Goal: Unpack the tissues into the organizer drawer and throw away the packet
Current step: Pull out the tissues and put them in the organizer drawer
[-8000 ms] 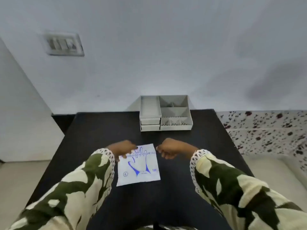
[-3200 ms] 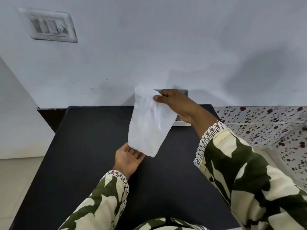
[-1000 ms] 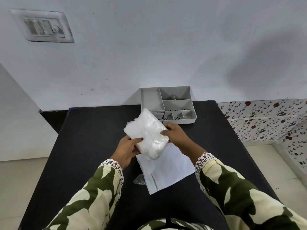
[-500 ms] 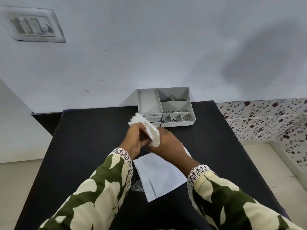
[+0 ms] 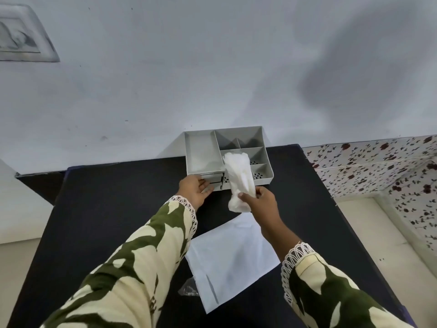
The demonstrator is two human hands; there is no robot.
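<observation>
The white bundle of tissues stood upright in my right hand, gripped around its lower part, and hid part of the grey organizer at the far edge of the black table. My left hand reached the small drawers at the organizer's front; I could not tell how far its fingers had closed there. The empty packet lay flat nearer me, a clear scrap just left of it.
</observation>
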